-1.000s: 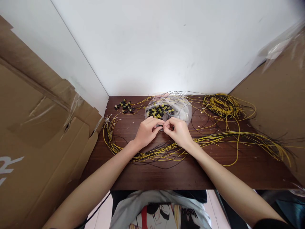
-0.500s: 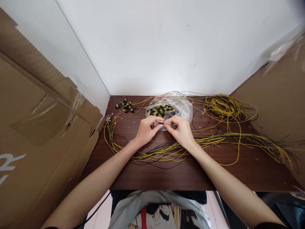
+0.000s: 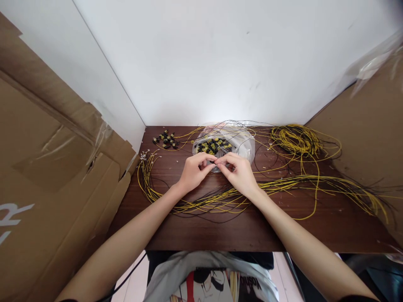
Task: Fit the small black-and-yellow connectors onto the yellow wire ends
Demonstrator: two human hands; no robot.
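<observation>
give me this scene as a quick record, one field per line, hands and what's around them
left hand: pinching a small dark part, mostly hidden
right hand: pinched closed beside that part; anything in its grip is too small to tell
bag: clear plastic, beyond the hands, holding black and yellow parts
pile: more such parts, left of the bag
bundle: yellow and black wires, passing under the forearms
coil: yellow and black wire, right of the bag
table: dark brown

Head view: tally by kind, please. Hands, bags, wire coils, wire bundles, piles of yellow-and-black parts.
Hands: 2 (left hand, right hand)
Plastic bag: 1
Wire coil: 1
Wire bundle: 1
Part piles: 2 (loose pile, bagged pile)
Total: 7
Single parts and strands overlap too much to count.
</observation>
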